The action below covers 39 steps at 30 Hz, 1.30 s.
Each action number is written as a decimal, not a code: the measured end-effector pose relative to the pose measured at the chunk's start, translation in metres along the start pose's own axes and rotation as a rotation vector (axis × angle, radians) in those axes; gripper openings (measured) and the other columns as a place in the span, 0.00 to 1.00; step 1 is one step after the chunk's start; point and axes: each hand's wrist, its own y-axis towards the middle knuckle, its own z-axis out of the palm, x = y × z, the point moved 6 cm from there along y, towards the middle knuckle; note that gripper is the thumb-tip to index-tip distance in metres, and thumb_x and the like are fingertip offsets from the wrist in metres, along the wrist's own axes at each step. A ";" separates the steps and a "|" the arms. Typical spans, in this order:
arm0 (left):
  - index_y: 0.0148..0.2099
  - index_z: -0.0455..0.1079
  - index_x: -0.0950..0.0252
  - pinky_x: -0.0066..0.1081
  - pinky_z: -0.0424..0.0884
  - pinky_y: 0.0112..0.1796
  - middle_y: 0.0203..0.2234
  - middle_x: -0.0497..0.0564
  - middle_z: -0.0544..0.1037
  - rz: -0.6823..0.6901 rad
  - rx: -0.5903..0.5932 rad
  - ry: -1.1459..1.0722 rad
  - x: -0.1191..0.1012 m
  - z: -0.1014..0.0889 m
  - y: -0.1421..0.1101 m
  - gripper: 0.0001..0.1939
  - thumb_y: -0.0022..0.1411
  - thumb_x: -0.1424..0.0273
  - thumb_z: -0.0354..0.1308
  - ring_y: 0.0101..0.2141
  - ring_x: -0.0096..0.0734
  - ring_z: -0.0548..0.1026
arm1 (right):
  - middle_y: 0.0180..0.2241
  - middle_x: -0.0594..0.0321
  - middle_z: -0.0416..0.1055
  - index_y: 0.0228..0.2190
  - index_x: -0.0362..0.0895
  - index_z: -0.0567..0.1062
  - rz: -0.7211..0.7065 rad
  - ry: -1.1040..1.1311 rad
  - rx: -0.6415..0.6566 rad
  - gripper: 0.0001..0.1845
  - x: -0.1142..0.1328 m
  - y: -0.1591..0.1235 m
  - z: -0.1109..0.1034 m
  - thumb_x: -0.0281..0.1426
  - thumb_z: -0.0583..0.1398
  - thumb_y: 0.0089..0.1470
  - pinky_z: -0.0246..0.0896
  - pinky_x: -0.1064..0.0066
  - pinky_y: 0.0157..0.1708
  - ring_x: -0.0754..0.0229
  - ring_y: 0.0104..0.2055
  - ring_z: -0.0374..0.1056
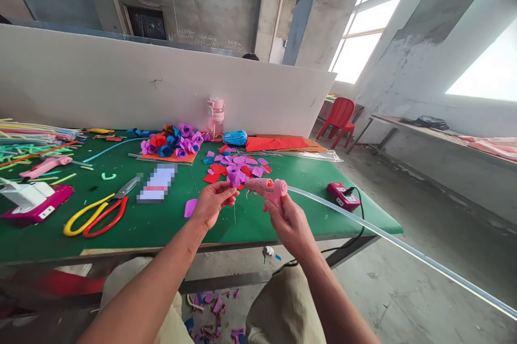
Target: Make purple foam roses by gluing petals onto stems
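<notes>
Between the fingertips of my left hand is a small purple paper flower, held upright over the table. My right hand is wrapped round the handle of a pink glue gun. Its nozzle points left, close to the flower; whether they touch I cannot tell. A long clear glue stick runs out of the gun's back to the lower right. Behind the hands lie loose purple and red paper petals, and one purple petal rests left of my left hand.
Finished paper flowers are heaped at the back of the green table. Scissors with yellow and red handles, a second pink glue gun and a power strip lie left. A pink bottle stands by the white board; another socket block is right.
</notes>
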 end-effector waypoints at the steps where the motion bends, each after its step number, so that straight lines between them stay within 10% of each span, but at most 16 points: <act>1: 0.30 0.74 0.68 0.26 0.66 0.26 0.22 0.51 0.78 -0.002 0.001 -0.001 0.000 0.000 0.000 0.18 0.34 0.67 0.71 0.21 0.22 0.70 | 0.23 0.65 0.68 0.41 0.41 0.69 -0.009 -0.011 0.007 0.17 0.001 0.000 0.001 0.37 0.49 0.58 0.53 0.74 0.22 0.65 0.20 0.57; 39: 0.31 0.73 0.68 0.22 0.64 0.23 0.24 0.50 0.76 -0.069 0.166 -0.062 0.009 0.010 -0.001 0.12 0.42 0.69 0.69 0.22 0.20 0.69 | 0.20 0.66 0.64 0.33 0.41 0.70 -0.113 -0.052 -0.066 0.13 0.012 -0.011 -0.004 0.36 0.49 0.58 0.51 0.75 0.21 0.66 0.20 0.54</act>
